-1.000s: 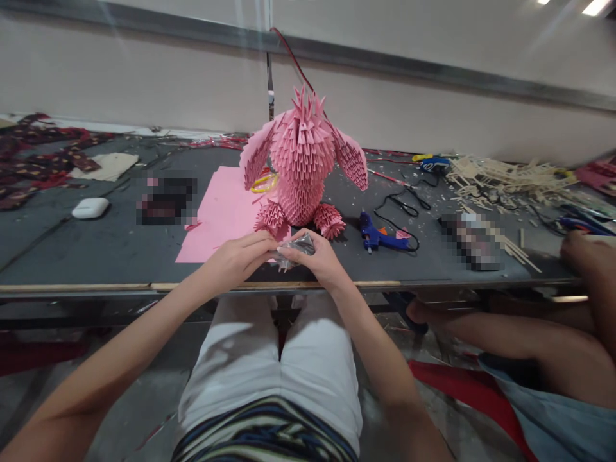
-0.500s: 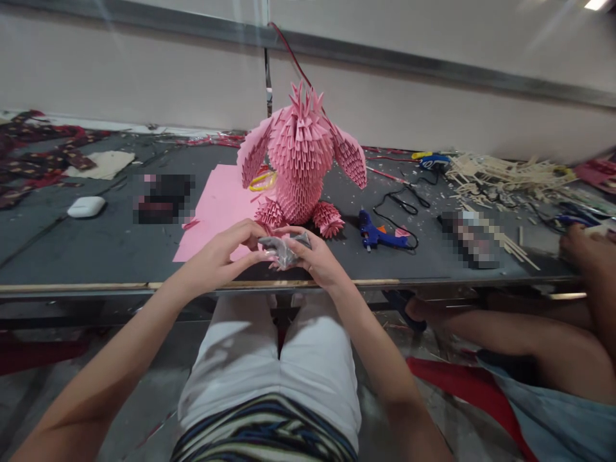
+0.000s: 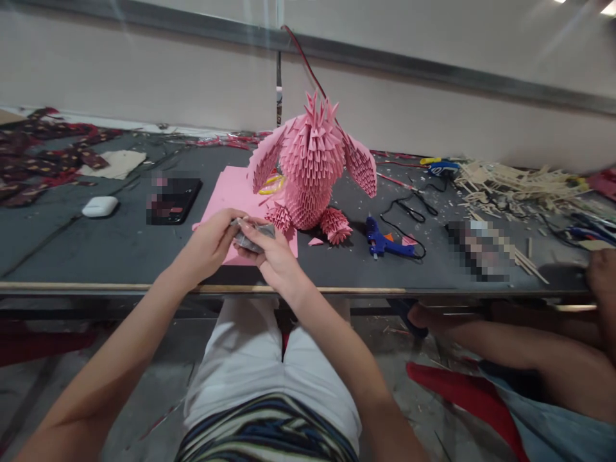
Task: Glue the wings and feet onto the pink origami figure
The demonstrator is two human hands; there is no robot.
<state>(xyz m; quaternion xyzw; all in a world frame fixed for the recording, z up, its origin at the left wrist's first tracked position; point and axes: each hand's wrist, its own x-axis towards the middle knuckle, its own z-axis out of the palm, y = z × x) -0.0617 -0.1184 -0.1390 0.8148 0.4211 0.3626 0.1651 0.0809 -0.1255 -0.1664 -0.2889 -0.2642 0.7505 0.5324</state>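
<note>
A small grey, shiny packet (image 3: 254,236) is held between my two hands, above the near part of the pink paper sheets (image 3: 226,190). My left hand (image 3: 212,242) has its fingers closed on the packet's left side. From the right, my right hand (image 3: 275,251) grips it with thumb and fingers. Just beyond and to the right stands a pink folded-paper figure (image 3: 312,160), upright, with two drooping side pieces and two spiky feet. A small pink scrap (image 3: 316,242) lies in front of it.
Right of the figure lies a blue glue gun (image 3: 385,242) with a black cord. Thin wooden sticks (image 3: 520,183) are heaped at the back right. A phone (image 3: 185,199) and white case (image 3: 100,206) lie left. Another person's hand (image 3: 601,273) is at the right edge.
My hands have moved left with the grey packet, from in front of the figure to over the pink paper. The view has shifted slightly. The other person's hand has moved toward the right edge.
</note>
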